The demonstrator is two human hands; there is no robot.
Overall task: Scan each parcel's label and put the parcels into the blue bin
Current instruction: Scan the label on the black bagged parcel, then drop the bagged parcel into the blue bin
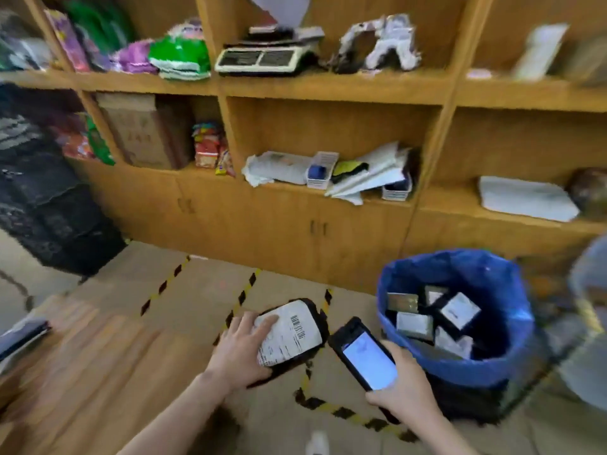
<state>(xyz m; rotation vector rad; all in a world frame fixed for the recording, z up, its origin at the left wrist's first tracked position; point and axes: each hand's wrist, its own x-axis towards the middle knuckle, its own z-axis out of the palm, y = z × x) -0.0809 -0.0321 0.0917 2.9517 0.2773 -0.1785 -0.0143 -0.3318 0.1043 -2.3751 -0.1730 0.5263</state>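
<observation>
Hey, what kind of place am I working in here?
Probably a small parcel or shop back room: wooden shelves of packaged goods, a weighing scale, and a blue bin holding labelled parcels beside yellow-black floor tape.

The parcel (290, 336) carries a white label (289, 333) with a barcode and small print too blurred to read. The scanner (364, 354) screen glows blank; nothing else is legible.

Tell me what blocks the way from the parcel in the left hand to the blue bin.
Only the scanner in the right hand sits between the parcel, held by the left hand, and the blue bin. The bin's mouth is open, with parcels already inside.
</observation>
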